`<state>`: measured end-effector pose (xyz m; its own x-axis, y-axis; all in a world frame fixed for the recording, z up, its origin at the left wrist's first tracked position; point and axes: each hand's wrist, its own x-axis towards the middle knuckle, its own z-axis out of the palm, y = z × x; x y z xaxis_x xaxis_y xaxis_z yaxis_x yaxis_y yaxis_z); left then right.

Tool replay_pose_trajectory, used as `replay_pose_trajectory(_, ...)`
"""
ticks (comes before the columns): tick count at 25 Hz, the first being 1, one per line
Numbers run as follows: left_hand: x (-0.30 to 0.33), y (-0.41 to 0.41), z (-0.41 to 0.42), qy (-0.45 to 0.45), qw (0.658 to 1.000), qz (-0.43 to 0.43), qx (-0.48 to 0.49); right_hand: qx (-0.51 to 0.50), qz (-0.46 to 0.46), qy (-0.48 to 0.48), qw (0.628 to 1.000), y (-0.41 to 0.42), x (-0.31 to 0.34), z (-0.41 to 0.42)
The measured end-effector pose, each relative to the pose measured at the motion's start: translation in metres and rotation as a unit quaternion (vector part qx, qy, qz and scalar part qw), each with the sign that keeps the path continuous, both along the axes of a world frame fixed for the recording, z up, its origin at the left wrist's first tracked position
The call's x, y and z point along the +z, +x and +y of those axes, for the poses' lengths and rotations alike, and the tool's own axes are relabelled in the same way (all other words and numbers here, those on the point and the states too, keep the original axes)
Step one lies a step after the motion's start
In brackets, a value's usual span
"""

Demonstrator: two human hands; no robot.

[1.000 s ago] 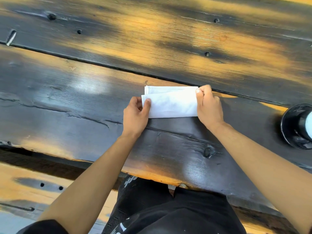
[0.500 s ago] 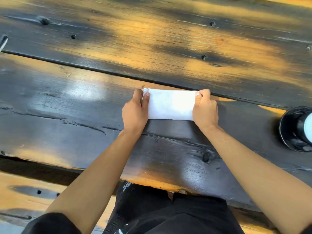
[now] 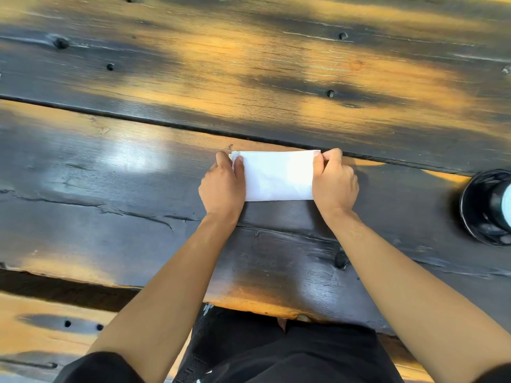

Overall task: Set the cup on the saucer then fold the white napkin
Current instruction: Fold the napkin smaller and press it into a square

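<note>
The left hand's fingertips (image 3: 238,161) press down on the left short end of the folded white paper napkin (image 3: 279,176), thumb and forefinger curled over its far corner. The right hand's fingertips (image 3: 318,158) pinch the far right corner between thumb and forefinger. Left hand (image 3: 222,186) and right hand (image 3: 334,183) bracket the napkin, palms down on its two ends.

The napkin lies as a flat rectangle on the dark, charred wooden plank table (image 3: 138,189), its far edge just beside the seam between two planks. At the right edge of the view a black glossy saucer (image 3: 470,208) carries a white cup (image 3: 507,205), mostly cropped, so the first step looks done.

The fold appears to be in hand, edges being aligned. The next move probably calls for pressing the crease flat, or another fold across.
</note>
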<state>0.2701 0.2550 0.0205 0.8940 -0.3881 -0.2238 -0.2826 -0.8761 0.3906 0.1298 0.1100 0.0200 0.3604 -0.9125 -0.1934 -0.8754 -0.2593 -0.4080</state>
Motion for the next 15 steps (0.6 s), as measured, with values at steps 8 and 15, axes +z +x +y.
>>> replay_pose_trajectory(8,-0.012,-0.002,0.019,-0.131,0.974,-0.171,-0.068,0.037,-0.126,-0.141,0.981,0.004,0.008,0.016)
replay_pose_trajectory(15,-0.031,0.021,0.048,-0.083,0.932,-0.109,-0.337,0.345,-0.036,-0.099,0.933,0.052,-0.018,0.076)
